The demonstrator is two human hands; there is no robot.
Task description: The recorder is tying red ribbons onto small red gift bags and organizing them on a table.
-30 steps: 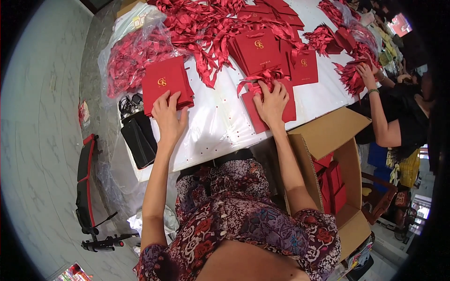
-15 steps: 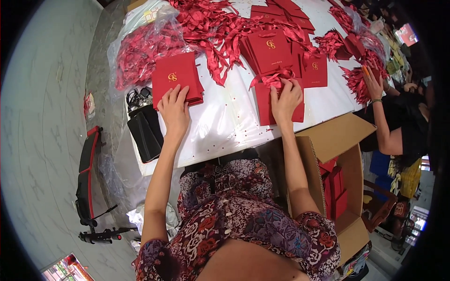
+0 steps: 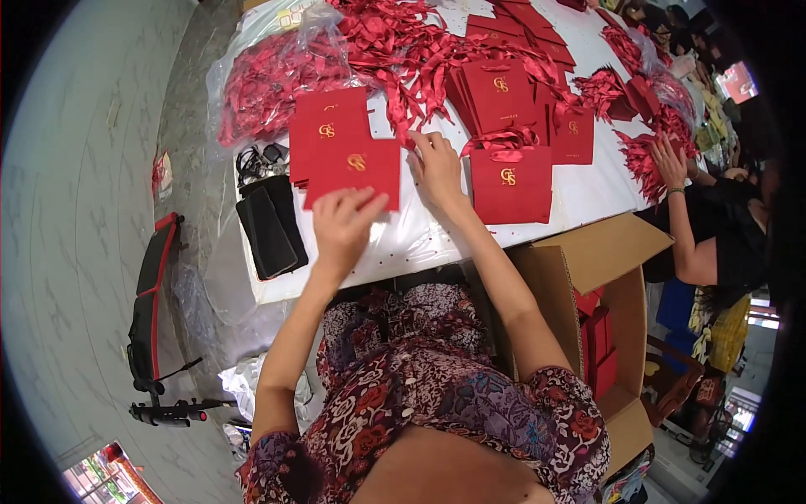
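My left hand [image 3: 342, 227] grips the lower edge of a flat red paper bag [image 3: 357, 168] with a gold print, its fingers on the front. This bag overlaps a stack of like bags [image 3: 323, 118] on the left of the table. Just right of the held bag, my right hand [image 3: 438, 170] is open, thumb apart from the fingers. Its fingertips are near the end of a red ribbon [image 3: 403, 118]; whether they touch it I cannot tell. Right of that hand lies another red bag [image 3: 512, 189] with ribbon handles at its top.
Red ribbons in a clear plastic bag [image 3: 269, 92] lie at the far left, above a black pouch [image 3: 273, 227] and cables [image 3: 252, 166]. More red bags [image 3: 499, 97] are stacked behind. An open carton [image 3: 625, 315] stands at the right, near another person's hand [image 3: 669, 164] on ribbons.
My left hand has pulled a red bag toward me and right, off the left stack. My right hand has let go of the ribboned bag and moved left.
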